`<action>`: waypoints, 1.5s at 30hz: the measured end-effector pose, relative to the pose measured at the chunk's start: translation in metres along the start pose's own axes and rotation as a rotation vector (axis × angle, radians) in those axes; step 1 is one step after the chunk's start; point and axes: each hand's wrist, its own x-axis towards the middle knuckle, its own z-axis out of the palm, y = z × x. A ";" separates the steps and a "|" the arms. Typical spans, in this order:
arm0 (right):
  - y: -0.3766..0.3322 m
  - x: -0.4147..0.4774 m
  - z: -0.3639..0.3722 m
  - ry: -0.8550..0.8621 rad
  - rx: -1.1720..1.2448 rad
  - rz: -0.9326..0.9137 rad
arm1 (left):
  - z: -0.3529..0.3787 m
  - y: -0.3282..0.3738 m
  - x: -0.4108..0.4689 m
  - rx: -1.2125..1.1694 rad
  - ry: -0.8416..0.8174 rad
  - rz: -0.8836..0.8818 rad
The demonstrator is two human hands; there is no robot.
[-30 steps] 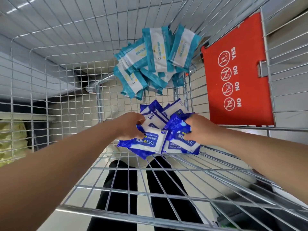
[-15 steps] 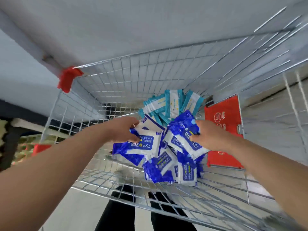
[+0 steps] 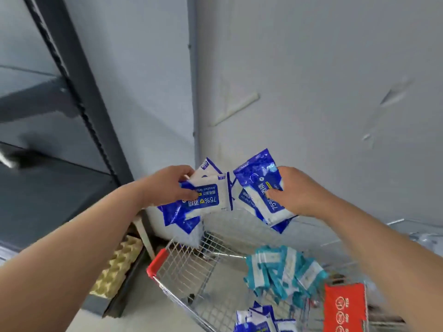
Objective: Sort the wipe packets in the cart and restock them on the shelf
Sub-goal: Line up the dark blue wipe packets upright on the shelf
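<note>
Blue packets, left: a fanned bunch [image 3: 203, 200] clamped in the left hand [image 3: 167, 185], thumb across the front of the top packet, fingers behind; the lower packets hang below the grip.
Blue packets, right: a second bunch [image 3: 259, 188] pinched in the right hand [image 3: 297, 190], thumb on the printed face, the packets jutting up and left of the grip and down past the wrist.
Position: both bunches held up in front of the grey wall [image 3: 311, 80], above the cart [image 3: 187, 267], nearly touching each other.
Teal packets: a heap [image 3: 285, 269] lies in the cart, below the right forearm.
Loose blue packets: a few more [image 3: 259, 319] on the cart floor at the bottom edge.
Cart: wire mesh, red corner guard [image 3: 155, 262], red flap [image 3: 345, 307] at right.
Shelf: dark upright [image 3: 79, 92] at left, blurred.
Floor: egg trays [image 3: 117, 267] beside the shelf foot.
</note>
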 end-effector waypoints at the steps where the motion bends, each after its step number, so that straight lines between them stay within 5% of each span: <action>1: -0.023 0.002 -0.008 0.009 -0.006 -0.031 | -0.019 -0.002 -0.015 -0.014 0.038 -0.005; 13: -0.344 0.010 -0.004 0.132 0.021 -0.438 | -0.247 -0.099 -0.215 0.026 0.488 0.027; 23: -0.578 0.050 0.071 0.098 0.106 -0.534 | -0.415 -0.226 -0.318 0.123 0.709 -0.107; 31: -0.693 0.132 0.133 0.064 0.073 -0.569 | -0.515 -0.311 -0.302 0.161 0.788 -0.158; 45: -0.803 0.310 0.194 0.065 -0.024 -0.399 | -0.682 -0.430 -0.186 0.252 0.646 -0.116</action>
